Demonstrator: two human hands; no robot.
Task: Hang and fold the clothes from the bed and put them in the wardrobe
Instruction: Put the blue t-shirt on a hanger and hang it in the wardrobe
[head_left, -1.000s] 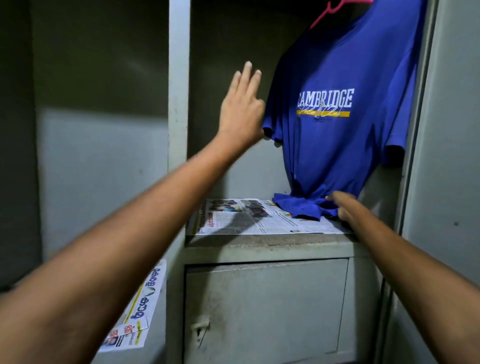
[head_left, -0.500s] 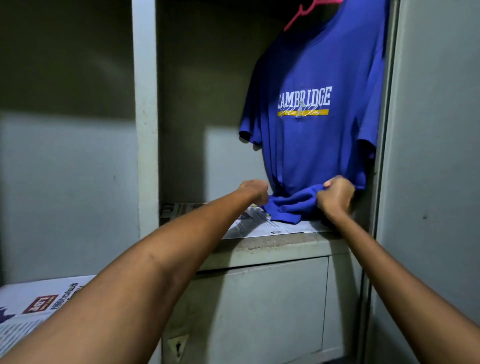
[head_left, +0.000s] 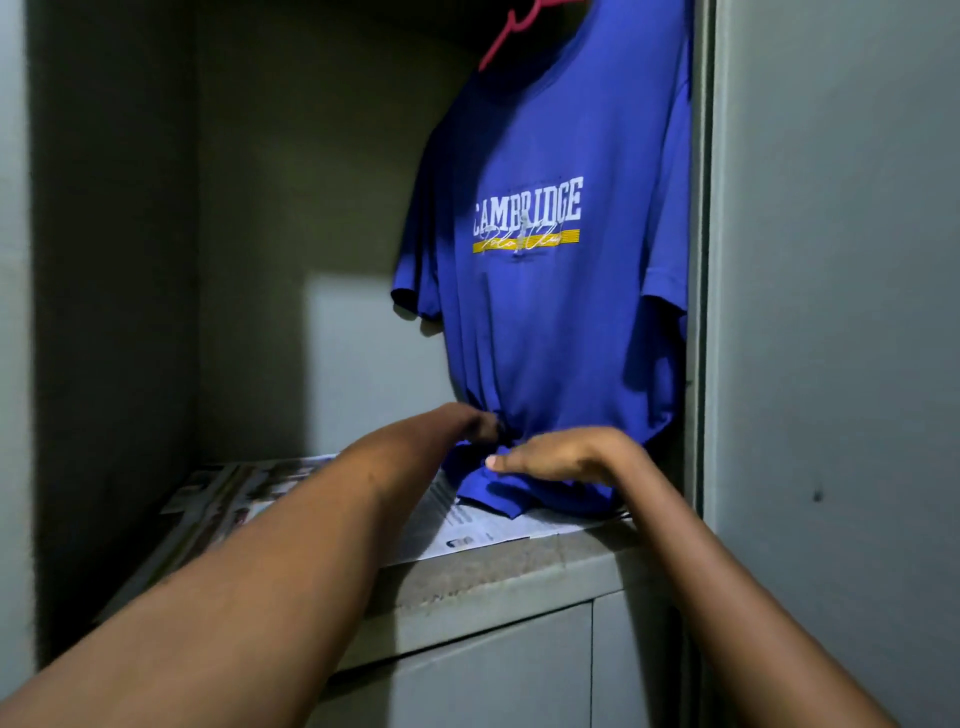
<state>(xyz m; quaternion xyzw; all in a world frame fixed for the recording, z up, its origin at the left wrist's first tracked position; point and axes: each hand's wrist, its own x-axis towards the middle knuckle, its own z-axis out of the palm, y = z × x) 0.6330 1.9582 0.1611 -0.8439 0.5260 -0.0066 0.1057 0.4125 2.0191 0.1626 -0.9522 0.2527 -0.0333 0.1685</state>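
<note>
So there's one blue T-shirt (head_left: 561, 322) in view, hanging on one pink hanger (head_left: 511, 31) inside the wardrobe (head_left: 831, 312), up against the right side of the compartment. It has white "CAMBRIDGE" lettering with a yellow stripe under it. The bottom hem is too long for the space, so it's bunched up on the shelf (head_left: 498, 577) in a little heap.

Two hands are in there, both at that bunched hem. The left hand (head_left: 475, 423) reaches in at the left side of the heap; its fingers look curled into the fabric, but it's dark there and the arm hides most of it, so I can't tell if it's really gripping. The right hand (head_left: 556, 454) lies palm down over the top of the heap, fingers straight and together, thumb tip showing, just pressing on the cloth, not clamped round it.

One spread of newspaper (head_left: 291, 483) lines the shelf, under the shirt's hem. Below the shelf is one closed cabinet door (head_left: 467, 680).
</note>
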